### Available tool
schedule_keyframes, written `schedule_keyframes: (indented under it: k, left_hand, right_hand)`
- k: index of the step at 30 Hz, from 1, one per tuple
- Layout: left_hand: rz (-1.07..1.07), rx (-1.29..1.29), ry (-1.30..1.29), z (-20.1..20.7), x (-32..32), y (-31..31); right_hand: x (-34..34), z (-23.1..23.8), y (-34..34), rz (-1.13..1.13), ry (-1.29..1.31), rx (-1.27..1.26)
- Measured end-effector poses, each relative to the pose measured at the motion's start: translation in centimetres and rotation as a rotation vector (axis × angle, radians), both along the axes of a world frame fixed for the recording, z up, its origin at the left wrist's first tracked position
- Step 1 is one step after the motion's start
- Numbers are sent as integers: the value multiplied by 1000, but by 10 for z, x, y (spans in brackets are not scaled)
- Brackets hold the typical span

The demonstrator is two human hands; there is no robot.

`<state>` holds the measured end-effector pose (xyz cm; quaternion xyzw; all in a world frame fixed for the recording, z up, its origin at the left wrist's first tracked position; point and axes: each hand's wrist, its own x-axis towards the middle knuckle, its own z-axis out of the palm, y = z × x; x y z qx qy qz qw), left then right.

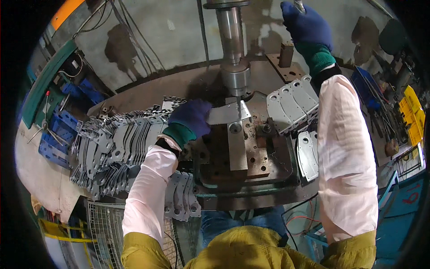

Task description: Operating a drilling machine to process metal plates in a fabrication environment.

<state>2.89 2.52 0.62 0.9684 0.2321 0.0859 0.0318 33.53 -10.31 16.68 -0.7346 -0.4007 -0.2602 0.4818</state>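
Left hand (191, 117) pinches a flat metal plate (227, 113) by its left edge, on the die under the press ram (233, 49). Thin, stiff, light, probably sharp-edged. Right hand (305, 22) grips a lever, far right.

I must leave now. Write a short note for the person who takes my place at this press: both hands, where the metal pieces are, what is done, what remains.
Left hand, blue glove: holds a flat metal plate on the die block, under the press ram.
Right hand: raised, gripping a lever at the top edge; only its tip shows.
Left of the die: big heap of plates.
Right of the die: row of plates.
Whether the plate is pressed yet: cannot tell. Which stack is finished: cannot tell.
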Motion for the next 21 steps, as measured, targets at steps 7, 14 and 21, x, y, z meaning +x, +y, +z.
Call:
schedule_keyframes:
  k: [7, 14, 21]
  left_hand:
    - [-16, 76, 5, -7, 2, 5]
    - [-1, 17, 8, 3, 0, -3]
    - [35, 111, 83, -4, 1, -2]
  right_hand:
    - [15, -1, 29, -181, -117, 39]
    - [15, -2, 32, -77, -99, 149]
    - [19, -4, 33, -39, -194, 247]
